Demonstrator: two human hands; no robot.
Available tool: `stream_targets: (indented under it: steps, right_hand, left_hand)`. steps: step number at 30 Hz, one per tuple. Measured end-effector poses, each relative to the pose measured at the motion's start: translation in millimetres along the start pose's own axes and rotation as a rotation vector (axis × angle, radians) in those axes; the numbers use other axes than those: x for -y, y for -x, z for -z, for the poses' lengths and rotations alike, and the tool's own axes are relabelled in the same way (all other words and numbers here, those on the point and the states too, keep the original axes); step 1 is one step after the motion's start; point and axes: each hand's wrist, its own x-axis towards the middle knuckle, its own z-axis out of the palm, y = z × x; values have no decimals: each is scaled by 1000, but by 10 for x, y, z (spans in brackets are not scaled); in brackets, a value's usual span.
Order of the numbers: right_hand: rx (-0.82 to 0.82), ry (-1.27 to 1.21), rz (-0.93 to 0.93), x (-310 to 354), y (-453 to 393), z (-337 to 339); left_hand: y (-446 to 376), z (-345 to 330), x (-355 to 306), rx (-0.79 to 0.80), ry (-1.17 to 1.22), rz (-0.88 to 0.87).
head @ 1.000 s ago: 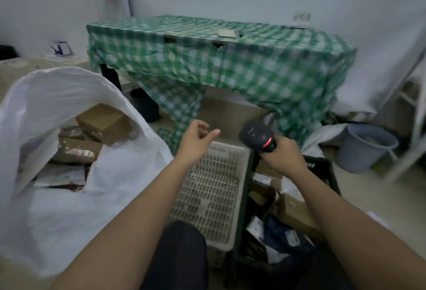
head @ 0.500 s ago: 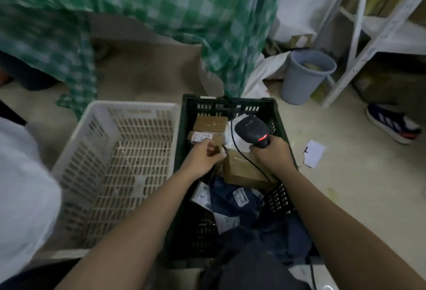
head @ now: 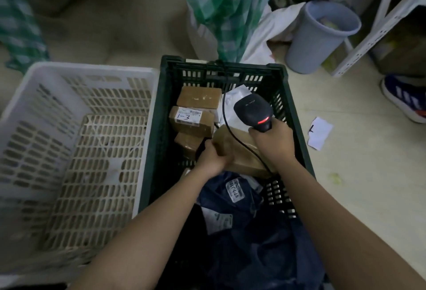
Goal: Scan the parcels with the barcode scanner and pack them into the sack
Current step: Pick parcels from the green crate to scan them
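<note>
the left hand (head: 213, 159) reaches down into the dark green crate (head: 159, 114) and grips the near-left end of a brown taped parcel (head: 239, 149), fingers curled over its edge; the hand is a little blurred, so how the thumb lies is hard to make out. the right hand (head: 274, 143) is closed round the handle of the black barcode scanner (head: 252, 112), whose head sits above the parcel with a red light glowing just below it. the scanner's black cable (head: 230, 128) loops from the crate's far wall across the parcel and under the right wrist.

farther back in the crate lie three more brown parcels: a plain one (head: 199, 98) by the far wall, one with a white label marked "1-3" (head: 191, 120) just in front of it, and a smaller one (head: 187, 145) touching the left hand's knuckles. a white plastic package (head: 235, 96) lies beside them under the scanner head. dark blue bagged parcels (head: 244, 199) with white labels fill the near end.

a white slotted basket (head: 76, 128) stands against the crate's left side. a grey bin (head: 320, 36), a slip of white paper (head: 319, 132), a blue shoe (head: 403, 96) and a green checked cloth (head: 226, 6) lie around on the floor beyond.
</note>
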Motion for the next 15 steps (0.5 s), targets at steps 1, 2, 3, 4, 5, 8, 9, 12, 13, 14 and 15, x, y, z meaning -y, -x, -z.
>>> stream_targets:
  steps: [1,2,3,4,5,8,9,12,13,14,15]
  right_hand:
    - [-5,-13,-5,24,23,13]
    - [-10,-35,-10,61,52,28]
    - [-12,-64,-9,128,89,50]
    - [-18,-101,-9,215,130,75]
    - [-30,-144,-6,314,174,105]
    - [-46,-232,44,731,349,236]
    - [-39,-260,73,882,421,283]
    - [-22,-358,133,1294,639,374]
    - [-19,-387,145,1403,702,377]
    - [-11,-422,151,1500,769,366]
    - [10,-458,139,1565,830,321]
  left_hand:
    - [31,60,-21,-8,-6,2]
    - [97,148,-73,-28,-8,-17]
    - [177,256,-141,-54,-14,-40]
    - [284,380,-226,-79,-33,-70]
    - [389,518,-314,-100,-64,-107]
    - [791,957,-589,-155,-294,-292]
    - [946,1098,-676,-181,-409,-382]
    - [1463,1518,-873,-275,-699,-571]
    - [1615,1660,-885,-310,-766,-626]
    - [1762,1795,-875,-357,-824,-681]
    - [1858,1914,-827,-401,-873,-733]
